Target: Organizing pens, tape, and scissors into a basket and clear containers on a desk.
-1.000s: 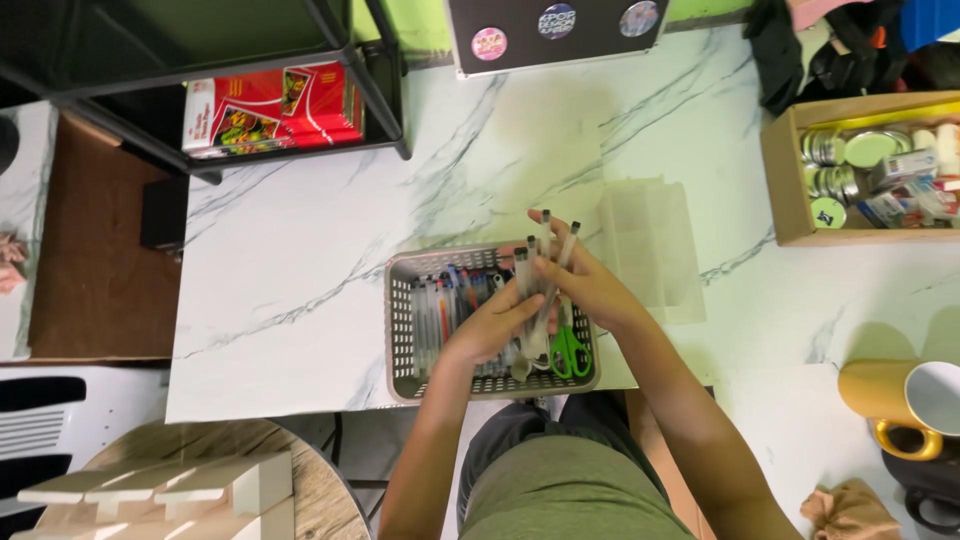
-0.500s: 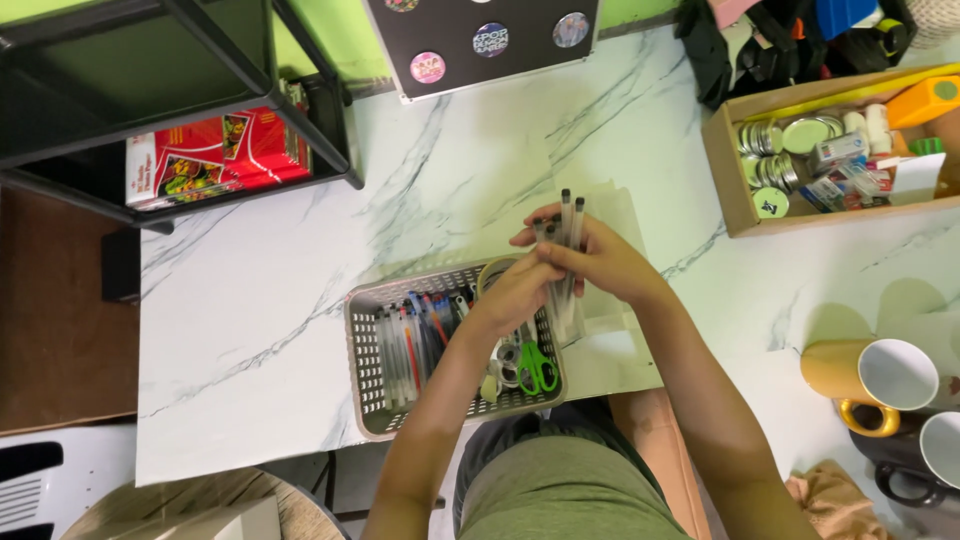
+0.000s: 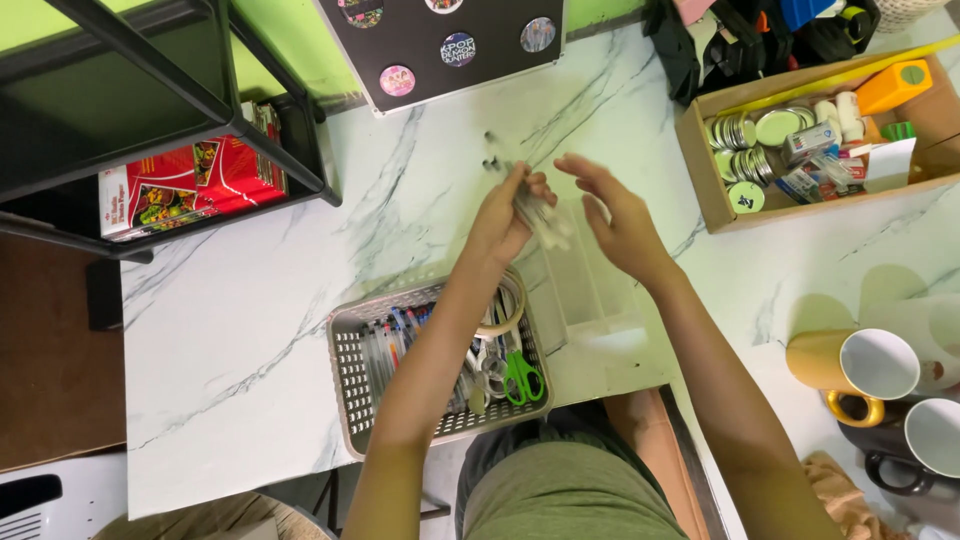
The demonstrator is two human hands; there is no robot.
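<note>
My left hand [image 3: 503, 222] grips a bundle of clear pens [image 3: 530, 205], blurred with motion, above the marble table past the far edge of the grey basket [image 3: 345, 375]. My right hand [image 3: 618, 217] hovers just right of the bundle with fingers spread and nothing in it. Under both hands lies a clear plastic compartment tray [image 3: 592, 290]. The basket holds more pens [image 3: 392, 335], a roll of tape [image 3: 508, 305] and green-handled scissors [image 3: 522, 378].
A cardboard box [image 3: 705, 170] of round tins and small packs stands at the far right. Two mugs [image 3: 875, 368] sit at the right edge. A black shelf frame [image 3: 215, 95] with a red box [image 3: 185, 180] stands far left, a black board [image 3: 440, 45] at the back.
Both hands lifted the pen bundle up out of the basket and carried it away from me. The right hand let go and opened; the left keeps the pens.
</note>
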